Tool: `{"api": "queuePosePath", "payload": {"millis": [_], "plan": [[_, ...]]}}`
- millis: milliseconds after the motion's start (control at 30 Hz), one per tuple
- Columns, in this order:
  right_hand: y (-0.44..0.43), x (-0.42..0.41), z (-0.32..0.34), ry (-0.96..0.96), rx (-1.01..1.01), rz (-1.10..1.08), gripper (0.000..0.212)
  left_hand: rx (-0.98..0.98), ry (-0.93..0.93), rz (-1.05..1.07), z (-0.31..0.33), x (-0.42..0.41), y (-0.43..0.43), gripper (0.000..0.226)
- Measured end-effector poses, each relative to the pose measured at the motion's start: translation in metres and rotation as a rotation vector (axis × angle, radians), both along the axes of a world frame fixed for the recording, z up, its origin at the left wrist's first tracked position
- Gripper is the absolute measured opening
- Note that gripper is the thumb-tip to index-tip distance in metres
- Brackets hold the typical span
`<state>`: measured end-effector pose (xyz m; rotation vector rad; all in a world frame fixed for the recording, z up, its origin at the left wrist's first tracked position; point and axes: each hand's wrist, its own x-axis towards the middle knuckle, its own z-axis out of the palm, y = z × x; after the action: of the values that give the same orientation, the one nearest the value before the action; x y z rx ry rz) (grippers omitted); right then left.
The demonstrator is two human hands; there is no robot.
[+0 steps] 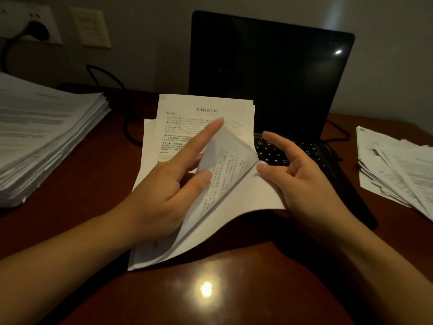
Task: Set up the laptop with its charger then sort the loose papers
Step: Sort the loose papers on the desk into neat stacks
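Left hand: our left hand (161, 184) presses its thumb on the curled white printed sheet (225, 165) with the index finger straight behind it, so it pinches that page.
Right hand: our right hand (302, 179) rests its thumb on the sheet's fold, index finger out and the other fingers loosely curled above the keys. We cannot tell whether it grips.
Sheet: it is lifted and rolled over between both hands, its long axis running from near-left to far-right.
Small pile of white printed papers (203, 113): it lies flat under the sheet on the glossy reddish-brown wooden desk (93, 184).
Black open laptop (269, 73): it stands just behind the pile, with the screen dark.
Sorting targets: a tall stack of white printed papers (46, 127) is well to the left, nearer our left hand. A fanned heap of white printed papers (398, 170) is well to the right.
Next move, as we judge it: the left hand carries the page sideways to one of them.
Black charger cable (127, 130): it runs back toward the white wall socket (50, 22), which has a plug in it.
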<state>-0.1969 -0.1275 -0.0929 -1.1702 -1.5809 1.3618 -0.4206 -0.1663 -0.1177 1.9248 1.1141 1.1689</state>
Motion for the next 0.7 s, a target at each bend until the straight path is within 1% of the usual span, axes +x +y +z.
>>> {"api": "queuePosePath", "payload": {"millis": [67, 133, 200, 233, 333, 367, 400, 467, 500, 567, 633, 700], "plan": [[0.0002, 0.0006, -0.0002, 0.032, -0.001, 0.044, 0.069, 0.050, 0.041, 0.035, 0.0018, 0.0018, -0.0009, 0.068], [0.0014, 0.0007, -0.0013, 0.109, -0.015, 0.081, 0.076, 0.073, 0.064, 0.033, 0.0013, 0.0016, -0.0016, 0.062], [0.0029, 0.0006, -0.0028, 0.136, -0.008, 0.118, 0.086, 0.042, 0.064, -0.006, -0.0012, -0.0001, -0.0016, 0.056], [0.0035, 0.0006, -0.0033, 0.127, -0.004, 0.137, 0.091, 0.012, 0.054, -0.021, -0.0001, 0.0004, -0.0023, 0.060], [0.0032, -0.0023, -0.0035, 0.134, -0.036, 0.178, 0.103, -0.024, -0.004, -0.036, 0.0045, 0.0026, -0.0047, 0.090], [0.0027, -0.0041, -0.0029, 0.162, -0.065, 0.169, 0.102, -0.036, -0.027, -0.029, 0.0048, 0.0035, -0.0054, 0.092], [0.0021, -0.0058, -0.0022, 0.201, -0.107, 0.146, 0.099, -0.059, -0.065, -0.021, 0.0047, 0.0043, -0.0060, 0.088], [0.0023, -0.0081, -0.0007, 0.270, -0.197, 0.083, 0.091, -0.128, -0.145, 0.000, 0.0057, 0.0048, -0.0079, 0.078], [0.0029, -0.0078, -0.0006, 0.272, -0.222, 0.046, 0.088, -0.146, -0.155, -0.001, 0.0054, 0.0044, -0.0081, 0.073], [0.0039, -0.0054, -0.0010, 0.229, -0.223, -0.015, 0.089, -0.181, -0.143, -0.054, 0.0038, 0.0057, -0.0081, 0.065], [0.0042, -0.0039, -0.0017, 0.182, -0.206, -0.050, 0.092, -0.243, -0.135, -0.112, 0.0030, 0.0071, -0.0088, 0.066], [0.0041, -0.0029, -0.0013, 0.138, -0.188, -0.069, 0.088, -0.263, -0.119, -0.145, 0.0013, 0.0070, -0.0077, 0.068]]}}
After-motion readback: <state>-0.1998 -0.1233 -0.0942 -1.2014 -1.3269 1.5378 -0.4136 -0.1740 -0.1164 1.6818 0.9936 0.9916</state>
